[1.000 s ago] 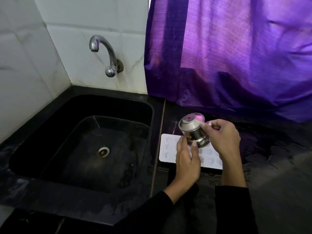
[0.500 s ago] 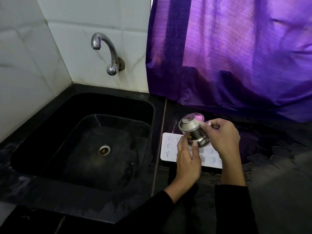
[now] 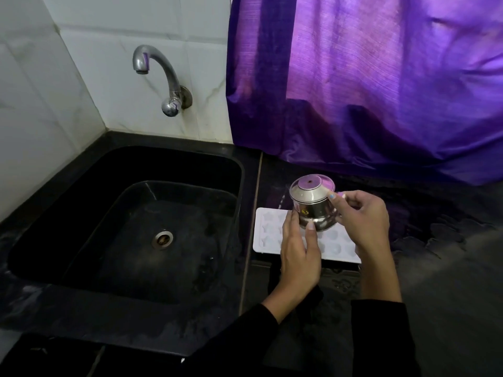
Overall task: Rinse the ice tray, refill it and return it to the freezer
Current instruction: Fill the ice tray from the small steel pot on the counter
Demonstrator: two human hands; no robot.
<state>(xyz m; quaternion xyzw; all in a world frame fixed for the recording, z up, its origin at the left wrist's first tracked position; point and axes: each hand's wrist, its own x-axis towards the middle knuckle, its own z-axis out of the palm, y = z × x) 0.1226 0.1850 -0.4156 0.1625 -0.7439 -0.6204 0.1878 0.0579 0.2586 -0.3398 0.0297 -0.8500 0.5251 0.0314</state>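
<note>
Ice tray: the white ice tray is lying flat on the black countertop, just beside the right rim of the sink, under both hands. Its right part is hidden behind the hands.
Steel cup: a small steel cup is being held tilted above the tray, its flat bottom facing the camera and its mouth pointing down and away.
Left hand: the left hand is hovering over the middle of the tray; its fingers are lying nearly straight and close together, and the fingertips are touching the lower side of the cup. I cannot tell if the palm is touching the tray.
Right hand: the right hand is gripping the cup from the right, with the fingers curled around its side near the upper rim.
Water: I cannot tell whether water is pouring.
Surroundings: a metal tap is standing on the tiled wall above the sink, and a purple curtain is hanging behind the countertop.
</note>
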